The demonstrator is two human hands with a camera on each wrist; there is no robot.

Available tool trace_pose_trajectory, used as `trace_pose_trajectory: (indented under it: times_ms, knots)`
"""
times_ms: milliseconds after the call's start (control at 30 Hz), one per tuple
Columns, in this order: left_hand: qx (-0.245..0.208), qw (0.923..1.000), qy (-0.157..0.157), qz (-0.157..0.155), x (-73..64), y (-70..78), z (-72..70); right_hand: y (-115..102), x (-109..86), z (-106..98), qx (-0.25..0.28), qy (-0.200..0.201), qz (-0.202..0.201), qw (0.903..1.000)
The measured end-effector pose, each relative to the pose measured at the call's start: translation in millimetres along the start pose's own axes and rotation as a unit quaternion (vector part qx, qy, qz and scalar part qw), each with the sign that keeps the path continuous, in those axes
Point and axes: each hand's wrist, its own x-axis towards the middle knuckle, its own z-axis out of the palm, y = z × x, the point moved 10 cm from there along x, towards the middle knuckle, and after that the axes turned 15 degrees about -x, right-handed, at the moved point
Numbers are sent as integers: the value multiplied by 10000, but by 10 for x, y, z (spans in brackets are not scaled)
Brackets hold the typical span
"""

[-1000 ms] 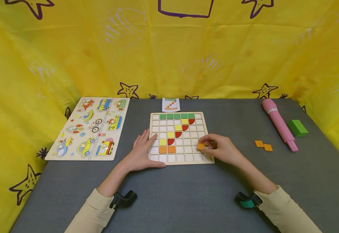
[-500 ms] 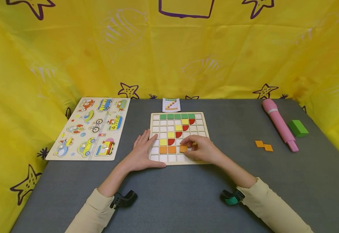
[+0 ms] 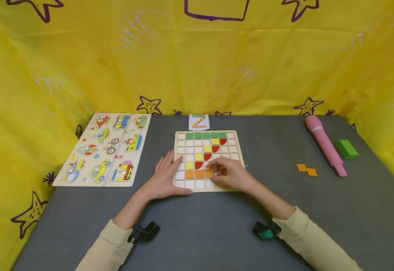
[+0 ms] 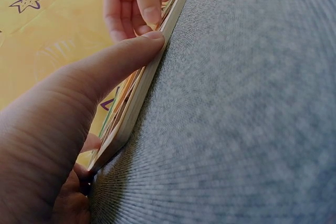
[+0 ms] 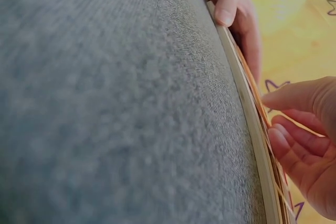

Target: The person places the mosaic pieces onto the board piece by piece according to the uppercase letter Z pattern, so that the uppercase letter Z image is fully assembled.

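Observation:
A wooden grid board [image 3: 218, 189] lies at the middle of the table. Green, yellow, red and orange tiles fill some of its cells. My left hand [image 3: 164, 178] rests spread at the board's left side, its thumb [image 4: 149, 38] on the near edge. The right hand [image 3: 232, 174] pinches an orange square tile [image 3: 209, 172] at the third cell of the orange row, beside two orange tiles [image 3: 195, 174]. In the right wrist view, the thumb and fingertips [image 5: 278, 137] are right at the tile's surface. This hand covers the cells at the board's lower right.
Behind the board lies a small pattern card [image 3: 199, 122]. A vehicle puzzle board [image 3: 103, 150] is at the left. On the right lie two loose orange tiles [image 3: 306, 169], a pink microphone-shaped toy [image 3: 325, 145] and a green block [image 3: 346, 149]. A yellow cloth [image 3: 197, 56] hangs behind.
My right hand has moved left across the board with the orange tile, bringing it down beside the two orange ones. The left hand has stayed in place.

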Motion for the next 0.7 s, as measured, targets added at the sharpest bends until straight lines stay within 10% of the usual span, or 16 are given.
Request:
trace_pose_trajectory:
  times_ms: [700]
  knots:
    - [-3, 10000, -15, 35, -7, -7, 12, 579, -563, -509, -391, 455, 680, 9959]
